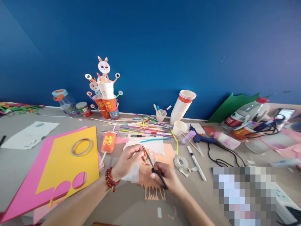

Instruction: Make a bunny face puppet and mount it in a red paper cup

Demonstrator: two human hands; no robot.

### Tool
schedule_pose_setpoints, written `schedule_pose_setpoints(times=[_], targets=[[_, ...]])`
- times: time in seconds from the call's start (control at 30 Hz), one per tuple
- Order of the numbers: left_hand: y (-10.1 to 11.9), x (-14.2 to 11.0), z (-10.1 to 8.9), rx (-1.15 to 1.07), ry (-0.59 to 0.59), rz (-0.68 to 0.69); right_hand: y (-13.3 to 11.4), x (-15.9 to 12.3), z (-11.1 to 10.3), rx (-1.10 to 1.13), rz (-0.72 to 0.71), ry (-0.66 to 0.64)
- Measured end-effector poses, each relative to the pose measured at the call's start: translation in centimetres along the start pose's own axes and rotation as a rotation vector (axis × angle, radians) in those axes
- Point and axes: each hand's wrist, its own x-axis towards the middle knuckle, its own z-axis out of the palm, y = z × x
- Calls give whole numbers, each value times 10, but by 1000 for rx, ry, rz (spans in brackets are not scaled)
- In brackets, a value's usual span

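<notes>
Cutting by hand over a cluttered table (117,205); the step in hand appears to be the trimming of a small paper piece (144,158); this piece lies at the fingertips of the left grip (129,159), whose thumb and fingers seem pinched together on it, its outline too small and too covered to tell; the right grip (167,178) is closed around the black handles of the scissors (150,159), the blades pointing up and away, just beside the left fingertips; whether the blades stand parted or together cannot be told.

Beneath both grips lies an orange sheet (168,154), with leaf-shaped openings along its near edge, on the near side of the right grip; beyond the left grip, to its left, stands a red cup (108,142); to the right of the right grip lie a tape roll (181,162) and a white marker (197,164).

The next move, as judged here, calls for a steady left pinch, the paper turned towards the blades; the fingertips, close to the metal, need clearance.
</notes>
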Motion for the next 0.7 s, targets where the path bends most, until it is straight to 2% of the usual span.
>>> schedule_pose_setpoints(times=[0.7], targets=[[-3,1,0,-12,24,4,5,0,-1,-77,-36,33]])
